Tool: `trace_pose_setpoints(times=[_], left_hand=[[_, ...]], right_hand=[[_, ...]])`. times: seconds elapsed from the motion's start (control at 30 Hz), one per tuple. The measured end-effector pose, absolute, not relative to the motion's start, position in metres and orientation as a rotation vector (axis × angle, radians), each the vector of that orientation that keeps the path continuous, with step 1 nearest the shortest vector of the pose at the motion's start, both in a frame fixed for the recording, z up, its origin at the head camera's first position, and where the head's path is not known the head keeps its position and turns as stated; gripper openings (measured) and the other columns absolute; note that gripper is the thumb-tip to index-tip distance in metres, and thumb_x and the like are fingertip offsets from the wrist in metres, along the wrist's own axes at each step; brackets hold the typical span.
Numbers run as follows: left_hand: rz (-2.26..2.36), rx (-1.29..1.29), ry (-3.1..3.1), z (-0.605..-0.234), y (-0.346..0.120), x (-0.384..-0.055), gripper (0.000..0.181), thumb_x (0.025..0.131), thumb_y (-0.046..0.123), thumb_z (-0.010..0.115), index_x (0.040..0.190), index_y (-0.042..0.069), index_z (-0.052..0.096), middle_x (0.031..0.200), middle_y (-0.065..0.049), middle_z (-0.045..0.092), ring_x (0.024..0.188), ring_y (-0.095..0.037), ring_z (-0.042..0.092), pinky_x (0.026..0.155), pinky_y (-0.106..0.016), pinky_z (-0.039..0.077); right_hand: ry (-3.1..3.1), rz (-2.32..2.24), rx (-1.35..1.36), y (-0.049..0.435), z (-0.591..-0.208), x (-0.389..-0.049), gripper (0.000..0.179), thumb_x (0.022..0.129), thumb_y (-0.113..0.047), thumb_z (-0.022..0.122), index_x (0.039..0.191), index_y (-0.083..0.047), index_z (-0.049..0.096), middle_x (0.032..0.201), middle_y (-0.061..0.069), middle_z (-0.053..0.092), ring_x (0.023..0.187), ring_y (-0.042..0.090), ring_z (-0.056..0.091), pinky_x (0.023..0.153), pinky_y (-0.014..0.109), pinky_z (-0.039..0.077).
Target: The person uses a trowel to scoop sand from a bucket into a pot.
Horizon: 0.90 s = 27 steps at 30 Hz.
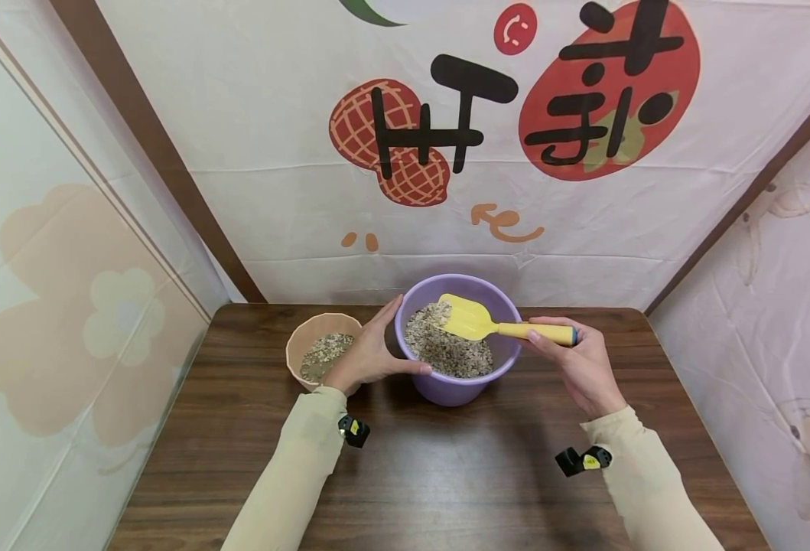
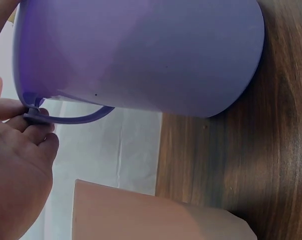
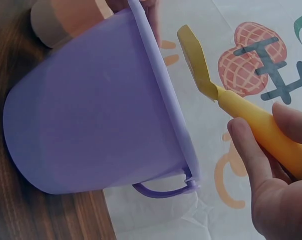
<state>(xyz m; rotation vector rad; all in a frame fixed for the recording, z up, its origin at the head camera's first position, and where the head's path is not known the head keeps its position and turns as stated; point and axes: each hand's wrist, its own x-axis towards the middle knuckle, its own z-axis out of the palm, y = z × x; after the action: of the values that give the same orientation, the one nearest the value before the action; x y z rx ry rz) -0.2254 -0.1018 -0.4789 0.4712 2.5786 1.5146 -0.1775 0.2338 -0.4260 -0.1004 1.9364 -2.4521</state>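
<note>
A purple bucket (image 1: 449, 394) stands upright on the table, partly filled with a speckled, grainy material (image 1: 446, 348). My left hand (image 1: 370, 356) grips its left rim, the thumb along the front; in the left wrist view, curled fingers (image 2: 38, 132) sit at the handle joint. A yellow scoop (image 1: 470, 320) is held by its handle in my right hand (image 1: 583, 367). Its blade hangs above the bucket's rim in the right wrist view, pale grains showing near the tip in the head view. How much it carries is unclear.
Left of the bucket stands a peach-coloured bowl (image 1: 294, 348) with similar grains, partly hidden by my left hand. Behind the brown wooden table (image 1: 446, 474) hangs a white printed cloth (image 1: 274, 214), close to the bucket. More cloth hangs at both sides.
</note>
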Motion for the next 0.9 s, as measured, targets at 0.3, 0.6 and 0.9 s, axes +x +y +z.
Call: trace_pose_setpoints(times=[0.3, 0.6, 0.9], left_hand=[[1.493, 0.478, 2.595, -0.477, -0.103, -0.225, 0.139, 0.054, 0.054, 0.098, 0.164, 0.026, 0.018, 0.167, -0.002, 0.02, 0.151, -0.023, 0.022, 0.119, -0.052, 0.026], [1.45, 0.512, 2.657, -0.47, -0.119, -0.222, 0.137, 0.062, 0.059, 0.093, 0.165, 0.023, 0.011, 0.169, -0.002, 0.012, 0.153, -0.024, 0.015, 0.12, -0.053, 0.023], [1.396, 0.405, 2.771, -0.462, -0.162, -0.213, 0.131, 0.066, 0.063, 0.089, 0.164, 0.031, 0.009, 0.169, 0.0, 0.014, 0.152, -0.025, 0.019, 0.119, -0.053, 0.027]], right_hand=[[1.914, -2.464, -0.103, 0.235, -0.426, -0.177, 0.032, 0.091, 0.003, 0.073, 0.121, 0.013, 0.065, 0.108, 0.014, 0.071, 0.097, 0.024, 0.074, 0.088, 0.033, 0.058], [1.905, -2.476, -0.103, 0.236, -0.426, -0.175, 0.027, 0.091, 0.004, 0.073, 0.117, 0.008, 0.068, 0.106, 0.014, 0.073, 0.097, 0.026, 0.074, 0.089, 0.035, 0.057], [1.925, -2.454, -0.091, 0.239, -0.427, -0.173, 0.028, 0.091, 0.003, 0.073, 0.118, 0.009, 0.068, 0.109, 0.016, 0.071, 0.098, 0.027, 0.074, 0.091, 0.036, 0.057]])
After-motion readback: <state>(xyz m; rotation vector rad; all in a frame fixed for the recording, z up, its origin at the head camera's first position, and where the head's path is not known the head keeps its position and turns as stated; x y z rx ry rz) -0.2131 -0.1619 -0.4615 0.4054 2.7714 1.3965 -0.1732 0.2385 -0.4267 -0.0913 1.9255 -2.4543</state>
